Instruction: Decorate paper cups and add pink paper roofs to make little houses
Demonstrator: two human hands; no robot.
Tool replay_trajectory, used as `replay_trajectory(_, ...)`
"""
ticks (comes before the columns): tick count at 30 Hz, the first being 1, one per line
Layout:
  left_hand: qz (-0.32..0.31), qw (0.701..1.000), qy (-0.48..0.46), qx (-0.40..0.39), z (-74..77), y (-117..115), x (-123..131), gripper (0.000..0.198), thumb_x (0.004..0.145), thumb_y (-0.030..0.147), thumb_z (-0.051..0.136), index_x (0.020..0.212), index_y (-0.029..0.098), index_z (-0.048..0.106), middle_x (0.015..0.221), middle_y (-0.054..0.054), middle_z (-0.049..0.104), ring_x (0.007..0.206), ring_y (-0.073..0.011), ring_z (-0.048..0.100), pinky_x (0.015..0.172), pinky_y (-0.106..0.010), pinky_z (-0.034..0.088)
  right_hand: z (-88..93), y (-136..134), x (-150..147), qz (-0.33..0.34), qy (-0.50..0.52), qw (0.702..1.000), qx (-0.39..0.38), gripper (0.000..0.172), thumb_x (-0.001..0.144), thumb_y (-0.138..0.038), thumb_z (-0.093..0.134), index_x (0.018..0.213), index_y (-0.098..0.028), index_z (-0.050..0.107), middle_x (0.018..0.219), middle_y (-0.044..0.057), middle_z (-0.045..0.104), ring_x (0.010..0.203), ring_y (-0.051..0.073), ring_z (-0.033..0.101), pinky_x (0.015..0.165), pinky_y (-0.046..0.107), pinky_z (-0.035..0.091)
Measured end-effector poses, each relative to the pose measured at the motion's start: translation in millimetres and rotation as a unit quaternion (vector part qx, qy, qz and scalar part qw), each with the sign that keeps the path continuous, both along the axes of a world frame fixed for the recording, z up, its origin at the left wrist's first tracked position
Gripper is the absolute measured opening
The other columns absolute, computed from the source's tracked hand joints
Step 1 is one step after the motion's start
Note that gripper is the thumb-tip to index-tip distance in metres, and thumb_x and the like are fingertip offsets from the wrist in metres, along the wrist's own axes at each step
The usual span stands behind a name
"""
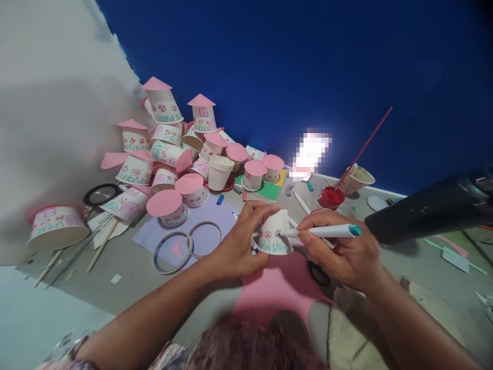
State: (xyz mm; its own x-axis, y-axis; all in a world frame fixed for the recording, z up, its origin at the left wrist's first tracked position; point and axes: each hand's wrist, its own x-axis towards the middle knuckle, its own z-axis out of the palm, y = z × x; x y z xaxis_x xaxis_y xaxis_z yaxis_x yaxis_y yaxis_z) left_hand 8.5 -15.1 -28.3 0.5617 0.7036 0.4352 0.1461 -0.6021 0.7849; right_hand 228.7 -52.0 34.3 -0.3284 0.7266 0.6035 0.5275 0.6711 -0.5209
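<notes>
My left hand is closed round a white paper cup, which stands upside down, its wide rim low. Red floral marks and green squiggles along the rim decorate the cup's side. In my right hand is a white marker with a teal end, its tip at the cup's red marks. Beneath the hands lies a pink paper sheet with rounded cut-outs. A pair of scissors is partly covered by my right hand.
Decorated cups with pink paper roofs are heaped at the left. Two tape rolls rest on purple paper. A red paint pot holds a stick; a dark cylinder juts in at right. Behind is a blue wall.
</notes>
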Motion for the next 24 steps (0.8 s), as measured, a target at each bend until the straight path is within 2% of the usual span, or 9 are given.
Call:
replay_trajectory(11, 0.015, 1.0, 0.003, -0.007, 1.2, 0.3, -1.0, 0.092, 0.065, -0.001, 0.062, 0.148, 0.034, 0.043, 0.14, -0.009, 0.046, 0.135, -0.0303, 0.048, 0.118, -0.054, 0.045, 6.3, -4.0, 10.1, -0.078, 0.027, 0.997, 0.0, 0.013, 0.092, -0.015, 0.066, 0.083, -0.024, 0.069, 0.069, -0.002, 0.072, 0.052, 0.012, 0.062, 0.052, 0.025, 0.048)
replay_trajectory(24, 0.015, 1.0, 0.008, -0.026, 0.3, 0.0, -2.5, 0.092, 0.065, -0.001, 0.062, 0.148, 0.034, 0.043, 0.143, -0.009, 0.047, 0.138, -0.0315, 0.046, 0.12, -0.056, 0.043, 10.2, -2.4, 3.5, -0.041, 0.031, 0.999, -0.019, 0.012, 0.091, -0.013, 0.061, 0.084, -0.021, 0.068, 0.071, -0.001, 0.073, 0.051, 0.011, 0.06, 0.051, 0.024, 0.047)
